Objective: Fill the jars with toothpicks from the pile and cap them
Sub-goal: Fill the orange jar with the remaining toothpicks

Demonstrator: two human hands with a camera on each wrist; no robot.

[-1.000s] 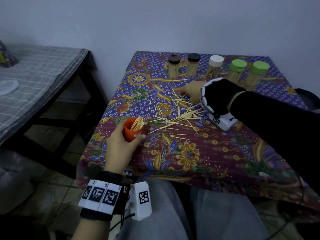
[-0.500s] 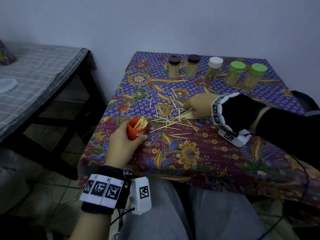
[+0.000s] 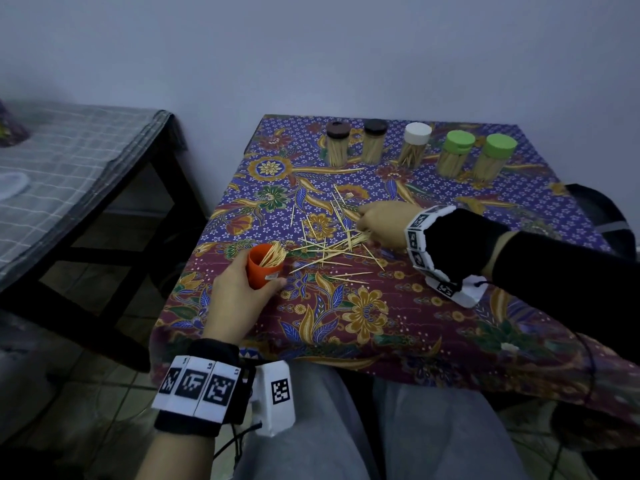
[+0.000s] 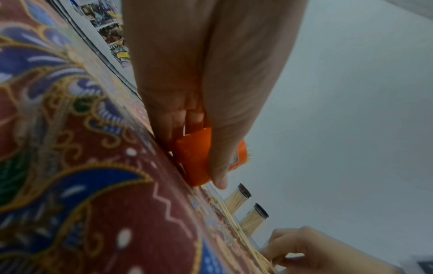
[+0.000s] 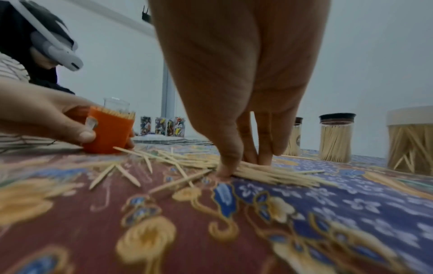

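My left hand grips a small orange jar partly filled with toothpicks, tilted toward the pile at the table's left side; the orange jar sits under my thumb in the left wrist view, and the orange jar shows again in the right wrist view. Loose toothpicks lie scattered in the middle of the cloth. My right hand is down on the pile, thumb and fingers pinching a bundle of toothpicks against the cloth.
Several capped jars full of toothpicks line the table's far edge: two brown-lidded, one white-lidded, two green-lidded. A patterned cloth covers the table. A second table with a checked cloth stands at the left. My knees are below the near edge.
My right hand has come back from near the far jars toward me, raking toothpicks together, and now pinches a bundle in the pile. The left hand with the orange jar has stayed put.
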